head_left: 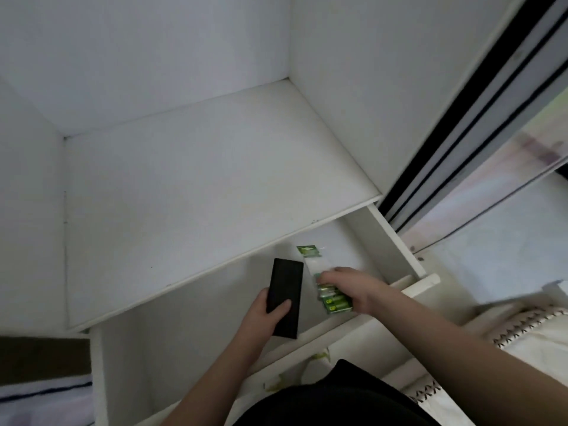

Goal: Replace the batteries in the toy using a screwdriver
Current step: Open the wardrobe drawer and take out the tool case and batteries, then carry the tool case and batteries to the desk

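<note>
Head view looks down into a white cabinet with an open drawer pulled out below a bare shelf, and both hands are reaching into it, most likely to gather supplies before any work on the toy, which is nowhere in sight; no screwdriver shows either. At the left, the left hand wraps a flat black case, thumb lying across its face and fingers curled behind, so the grip is closed on it; the case is tilted up off the drawer floor, perhaps a tool case being lifted out, though what it holds cannot be told. Just to its right, the right hand closes its grip on a green pack of batteries, fingers bent over the upper end while the cells stick out below toward the drawer front. The pack's clear and green hanging card stretches away toward the back of the drawer. By this reading the task is at its start: new cells in hand, the toy not yet opened.
</note>
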`<state>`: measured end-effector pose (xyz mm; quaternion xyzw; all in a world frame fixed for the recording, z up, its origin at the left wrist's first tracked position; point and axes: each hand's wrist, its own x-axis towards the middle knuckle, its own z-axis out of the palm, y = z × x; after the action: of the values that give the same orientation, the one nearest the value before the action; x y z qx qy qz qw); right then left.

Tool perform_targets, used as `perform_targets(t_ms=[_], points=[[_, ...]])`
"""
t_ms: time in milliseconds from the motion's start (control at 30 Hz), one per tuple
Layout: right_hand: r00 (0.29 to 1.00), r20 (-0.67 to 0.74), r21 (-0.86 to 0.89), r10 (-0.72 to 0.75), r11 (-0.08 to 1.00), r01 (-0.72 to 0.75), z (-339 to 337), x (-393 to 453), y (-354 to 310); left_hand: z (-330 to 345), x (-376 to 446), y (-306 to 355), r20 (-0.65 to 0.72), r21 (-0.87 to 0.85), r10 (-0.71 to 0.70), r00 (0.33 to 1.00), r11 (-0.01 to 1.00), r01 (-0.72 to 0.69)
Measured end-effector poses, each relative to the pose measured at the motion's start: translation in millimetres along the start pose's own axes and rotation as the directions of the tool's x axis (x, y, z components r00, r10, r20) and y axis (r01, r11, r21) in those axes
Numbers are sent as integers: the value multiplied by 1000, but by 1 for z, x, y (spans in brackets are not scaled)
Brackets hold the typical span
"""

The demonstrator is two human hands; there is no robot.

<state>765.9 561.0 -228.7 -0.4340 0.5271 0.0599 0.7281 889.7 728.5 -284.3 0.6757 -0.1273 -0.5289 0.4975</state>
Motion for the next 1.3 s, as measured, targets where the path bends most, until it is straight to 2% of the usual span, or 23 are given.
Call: perform_targets(t_ms=[200,333,633,800,1000,1167,1300], points=[[981,-139,114,-132,982,148,-4,-39,15,14,-8,27,139,141,114,984,981,-134],[951,-210,227,-225,935,271,-17,-67,23,32,-14,53,238,174,172,956,961,-216],[843,-426,258,-330,849,462,-83,-125,44,117,-16,92,477,199,184,859,930,-310],[789,-546,347,-280,782,518,-140,-149,56,191,-7,102,575,235,120,809,923,-304],[716,-658,415,-233,681,603,-219,-171,65,284,4,116,635,270,117,763,892,-362],[671,-716,442,-191,620,648,-284,-186,73,357,15,133,680,322,102,726,848,-421],[648,-748,476,-148,560,678,-325,-199,88,412,14,138,702,338,55,710,852,-399]])
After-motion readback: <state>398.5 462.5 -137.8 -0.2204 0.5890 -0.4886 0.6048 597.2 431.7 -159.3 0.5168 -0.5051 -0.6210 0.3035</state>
